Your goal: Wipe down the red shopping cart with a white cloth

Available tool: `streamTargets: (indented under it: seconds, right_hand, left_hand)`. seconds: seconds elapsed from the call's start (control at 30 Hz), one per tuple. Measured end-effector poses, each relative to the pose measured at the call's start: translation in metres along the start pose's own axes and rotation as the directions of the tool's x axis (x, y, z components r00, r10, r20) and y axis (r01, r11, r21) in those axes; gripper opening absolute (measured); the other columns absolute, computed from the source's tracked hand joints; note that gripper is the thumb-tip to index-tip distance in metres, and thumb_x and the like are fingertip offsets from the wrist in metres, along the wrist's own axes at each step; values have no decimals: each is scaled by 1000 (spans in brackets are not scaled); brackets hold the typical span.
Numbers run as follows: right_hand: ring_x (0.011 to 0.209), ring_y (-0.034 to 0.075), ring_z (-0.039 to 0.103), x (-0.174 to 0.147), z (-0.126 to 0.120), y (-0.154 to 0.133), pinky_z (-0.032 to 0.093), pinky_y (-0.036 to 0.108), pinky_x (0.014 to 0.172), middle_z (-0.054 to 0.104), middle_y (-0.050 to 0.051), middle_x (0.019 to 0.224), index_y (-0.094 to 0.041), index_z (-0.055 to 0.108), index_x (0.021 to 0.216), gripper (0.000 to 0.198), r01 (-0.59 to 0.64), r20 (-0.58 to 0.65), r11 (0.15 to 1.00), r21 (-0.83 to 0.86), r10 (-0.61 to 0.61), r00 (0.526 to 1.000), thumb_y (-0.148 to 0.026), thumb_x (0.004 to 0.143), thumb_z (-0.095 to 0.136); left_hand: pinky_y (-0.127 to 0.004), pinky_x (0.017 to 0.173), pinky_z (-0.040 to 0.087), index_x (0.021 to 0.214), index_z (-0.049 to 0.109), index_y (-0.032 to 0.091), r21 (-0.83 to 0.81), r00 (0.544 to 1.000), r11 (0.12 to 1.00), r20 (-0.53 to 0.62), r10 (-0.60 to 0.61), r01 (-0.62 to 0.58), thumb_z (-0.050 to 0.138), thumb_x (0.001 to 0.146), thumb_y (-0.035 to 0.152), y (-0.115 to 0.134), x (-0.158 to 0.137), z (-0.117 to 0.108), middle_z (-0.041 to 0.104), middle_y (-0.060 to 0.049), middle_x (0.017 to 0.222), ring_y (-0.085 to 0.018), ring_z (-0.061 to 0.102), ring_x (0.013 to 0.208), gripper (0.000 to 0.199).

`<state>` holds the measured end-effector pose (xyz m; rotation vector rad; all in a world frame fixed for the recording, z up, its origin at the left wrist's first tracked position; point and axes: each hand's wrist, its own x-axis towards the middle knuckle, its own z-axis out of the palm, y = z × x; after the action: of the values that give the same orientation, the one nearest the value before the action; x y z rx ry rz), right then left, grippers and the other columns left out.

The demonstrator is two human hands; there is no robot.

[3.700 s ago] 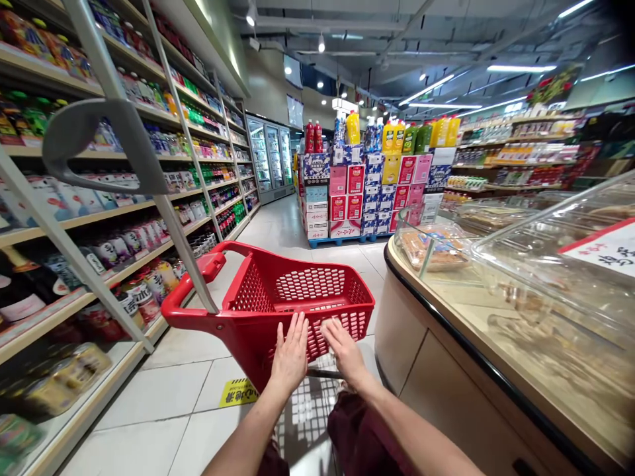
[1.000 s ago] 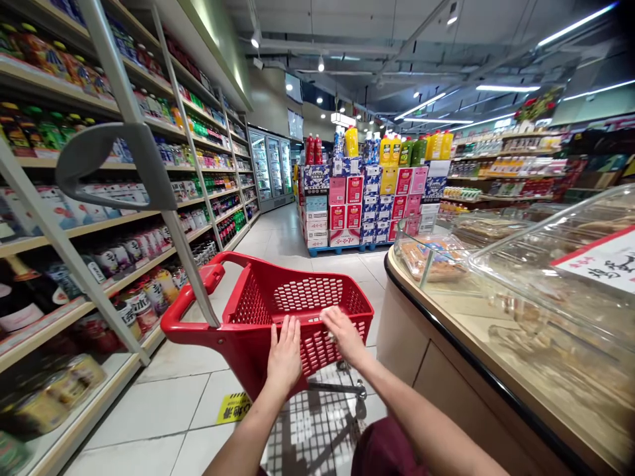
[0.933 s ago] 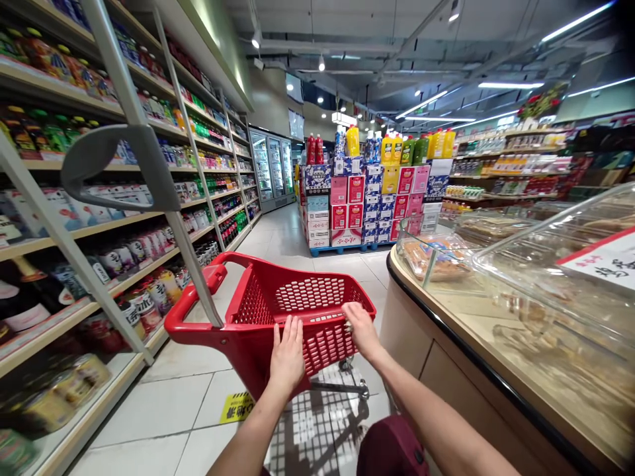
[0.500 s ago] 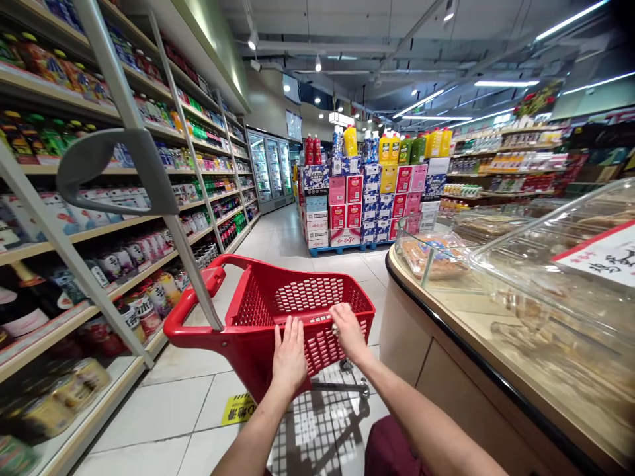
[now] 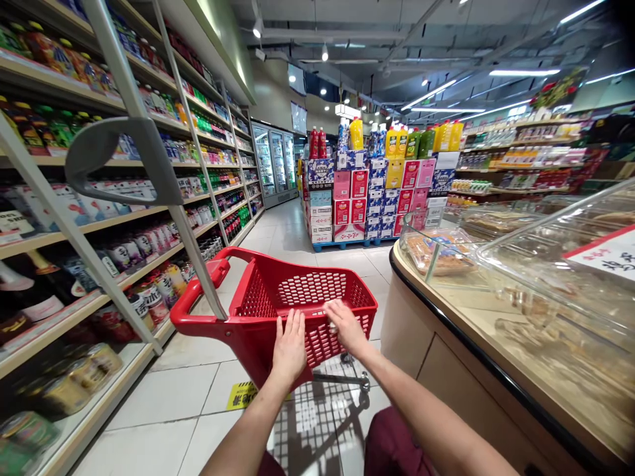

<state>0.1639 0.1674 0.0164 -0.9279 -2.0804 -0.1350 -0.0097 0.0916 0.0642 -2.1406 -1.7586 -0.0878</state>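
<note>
A red plastic shopping cart [image 5: 268, 291] with perforated basket walls stands sideways before me, its inside bare where visible. My left hand [image 5: 289, 347] lies on the basket's near side, fingers stretched out flat and reaching the rim. Farther right along the same rim, my right hand [image 5: 346, 327] rests with its fingers extended over the edge. Its thumb is mostly hidden, and a small pale spot near the fingers is too small to name. A grey loop handle [image 5: 166, 162] on a metal pole rises at the cart's left end.
Drink shelves [image 5: 119, 225] line the left side. A counter [image 5: 446, 370] with packaged baked goods [image 5: 436, 251] curves along the right. Ahead, stacked drink cartons [image 5: 350, 205] stand on a blue pallet [image 5: 342, 246]. A yellow floor sticker [image 5: 241, 395] lies beneath the cart.
The scene has shifted slightly to the right in view. My right hand has moved a little left along the rim, closer to my left hand, which stays on the basket.
</note>
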Motion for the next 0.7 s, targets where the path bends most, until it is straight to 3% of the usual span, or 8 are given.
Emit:
streamTargets:
  seconds: [0.1,0.27,0.43,0.5,0.6,0.63,0.7]
  right_hand:
    - [125,23,33,-2,1,3,34,51,99,51,13,123,-15,48,123,56,-141,-78,988,-60,136,988,5,74,30]
    - [127,19,29,-9,3,9,30,47,103,48,7,128,-19,45,126,55,53,6,998,-17,-53,999,2,77,31]
    - [123,21,35,-12,-8,28,34,50,99,52,11,122,-16,47,124,56,-192,-115,978,-75,183,976,3,76,27]
    - [124,20,34,-8,-3,21,33,49,100,52,11,122,-16,49,123,56,-132,-77,990,-56,128,989,4,75,28]
    - [126,18,32,-3,3,13,31,47,103,50,8,126,-19,47,124,55,69,32,997,16,-70,997,2,76,31]
    - [125,18,33,-4,1,16,31,46,102,50,8,125,-19,48,124,55,63,36,998,19,-63,997,2,76,31]
    - [121,19,39,-7,-7,29,34,46,100,53,9,121,-19,51,121,54,-98,-16,995,-22,97,995,2,75,31]
  left_hand:
    - [-47,109,5,135,25,9,2,1000,1000,-10,-4,4,32,76,20,0,-1,1,26,-9,143,-23,11,134,60]
    - [-48,109,6,135,24,11,16,1000,1000,-26,2,-2,33,75,19,-2,-2,2,27,-9,142,-23,12,134,61]
    - [-47,109,6,134,26,10,4,1000,1000,-8,-8,9,33,75,19,0,-1,-2,27,-9,142,-23,13,134,61]
    - [-48,108,6,134,27,8,-2,1000,1000,1,-22,22,33,75,20,1,0,-4,28,-10,142,-24,13,134,60]
    - [-48,108,6,134,27,10,-4,1000,1000,7,-13,13,34,75,20,1,0,-4,29,-10,142,-24,14,134,60]
    - [-48,108,6,134,26,10,-6,1000,1000,6,-5,5,34,75,20,0,0,-4,29,-9,142,-23,14,134,60]
    - [-47,109,6,135,26,11,-13,1000,1000,2,9,-9,34,74,19,-1,0,-2,29,-9,142,-22,14,134,61]
